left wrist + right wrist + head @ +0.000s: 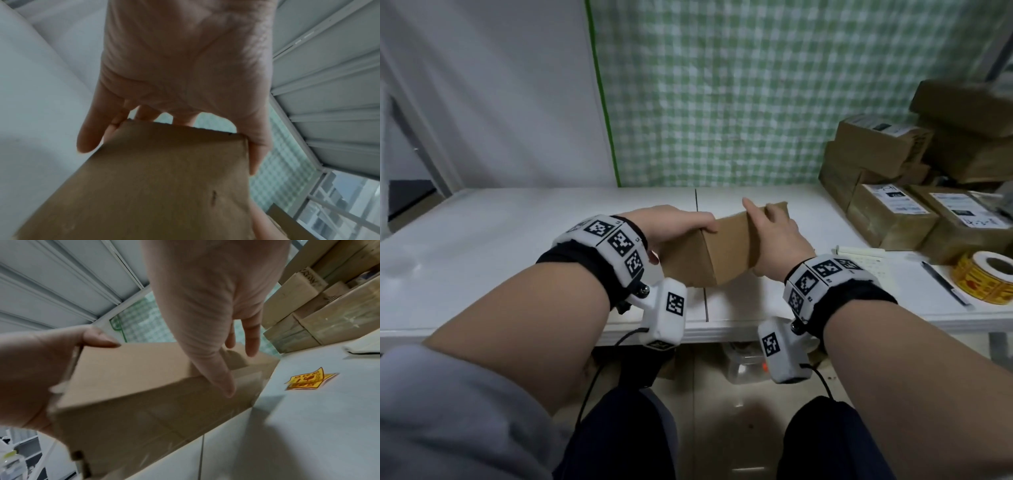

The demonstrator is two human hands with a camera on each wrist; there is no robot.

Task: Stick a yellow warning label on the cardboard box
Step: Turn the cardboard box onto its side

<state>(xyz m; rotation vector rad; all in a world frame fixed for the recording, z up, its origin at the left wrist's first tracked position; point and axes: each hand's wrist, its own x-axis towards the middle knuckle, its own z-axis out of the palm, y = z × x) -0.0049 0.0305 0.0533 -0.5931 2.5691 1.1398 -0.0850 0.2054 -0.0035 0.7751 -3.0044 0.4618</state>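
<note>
A plain brown cardboard box (726, 248) is held tilted just above the white table (517, 233), between both hands. My left hand (688, 228) grips its left end, with the fingers hooked over the far edge and the thumb (257, 154) along the side. My right hand (767, 222) holds the right end, thumb (222, 379) on the near face and fingers over the top. A loose yellow warning label (308, 379) with red print lies partly curled on the table to the right of the box (144, 394). In the head view the label is hidden.
A roll of yellow labels (986, 281) sits at the table's right edge, with a black pen (945, 284) and a white sheet (866, 260) beside it. Stacked cardboard parcels (893, 205) fill the back right. A green checked cloth (722, 102) hangs behind.
</note>
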